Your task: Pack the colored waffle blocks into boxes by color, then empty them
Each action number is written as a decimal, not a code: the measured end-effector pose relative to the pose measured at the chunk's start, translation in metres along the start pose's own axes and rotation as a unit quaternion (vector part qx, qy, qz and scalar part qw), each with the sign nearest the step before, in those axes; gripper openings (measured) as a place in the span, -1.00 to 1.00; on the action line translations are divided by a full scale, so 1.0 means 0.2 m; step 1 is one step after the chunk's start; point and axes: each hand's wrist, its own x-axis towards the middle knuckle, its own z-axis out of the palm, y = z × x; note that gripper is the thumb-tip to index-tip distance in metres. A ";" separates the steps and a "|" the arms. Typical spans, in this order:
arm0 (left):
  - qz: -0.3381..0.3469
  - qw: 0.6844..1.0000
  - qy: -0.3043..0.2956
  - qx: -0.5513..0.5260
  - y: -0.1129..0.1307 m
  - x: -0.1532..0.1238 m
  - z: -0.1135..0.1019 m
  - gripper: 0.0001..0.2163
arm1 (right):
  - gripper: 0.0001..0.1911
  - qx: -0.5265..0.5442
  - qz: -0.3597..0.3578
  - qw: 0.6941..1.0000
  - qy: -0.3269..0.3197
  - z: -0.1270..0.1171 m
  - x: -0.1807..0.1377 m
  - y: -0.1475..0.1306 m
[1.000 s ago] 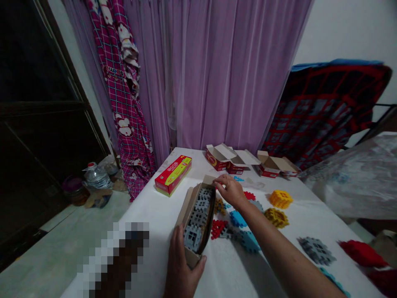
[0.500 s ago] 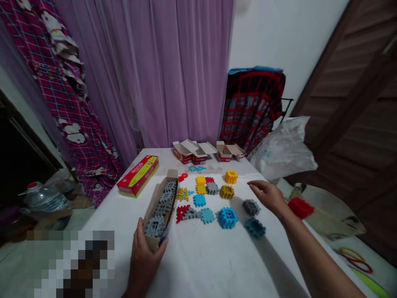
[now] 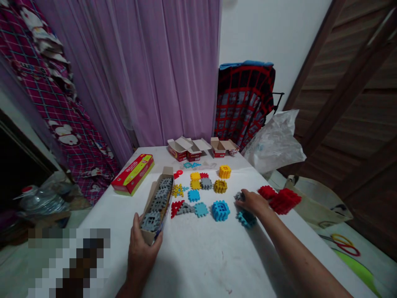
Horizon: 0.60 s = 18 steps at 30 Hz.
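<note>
My left hand (image 3: 143, 244) grips the near end of a long open cardboard box (image 3: 168, 170), thumb on one side and fingers on the other. Stacks of grey interlocking plastic blocks (image 3: 151, 222) fill the box. Farther right, the fingers of my right hand (image 3: 252, 201) close around a small grey block stack (image 3: 239, 196) on the table. Just below that hand sits a dark teal stack (image 3: 246, 219), partly covered by it. A blue stack (image 3: 220, 210) stands to its left, and red stacks (image 3: 285, 201) lie beyond my forearm.
Flat blocks, among them a teal one (image 3: 201, 209) and a light blue one (image 3: 194, 195), lie mid-table. Behind them stand a yellow stack (image 3: 225, 171) and an olive-yellow stack (image 3: 220, 186). A red-and-yellow box (image 3: 133, 174) lies at left; opened boxes (image 3: 194, 155) line the back edge.
My right hand has come down and left from above the table's right side onto the grey stack. The left hand stays on the box. The view has shifted slightly right.
</note>
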 end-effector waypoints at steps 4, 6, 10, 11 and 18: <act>0.012 1.000 0.006 -0.009 -0.01 -0.01 0.00 -0.14 | -0.48 -0.014 -0.010 1.000 0.009 0.03 0.03 0.01; 0.017 1.000 0.010 -0.015 -0.03 -0.03 0.01 -0.15 | -0.46 -0.020 -0.019 1.000 0.011 0.05 0.05 0.03; 0.018 1.000 0.008 -0.013 -0.04 -0.07 0.02 -0.17 | -0.42 -0.001 -0.016 0.999 0.028 0.01 0.07 0.08; 0.019 1.000 0.004 -0.011 -0.04 -0.08 0.02 -0.17 | -0.41 0.010 -0.019 0.999 0.038 -0.02 0.07 0.08; 0.036 0.999 0.002 -0.008 -0.05 -0.10 0.03 -0.20 | -0.39 0.152 -0.176 0.967 0.105 -0.29 -0.03 -0.31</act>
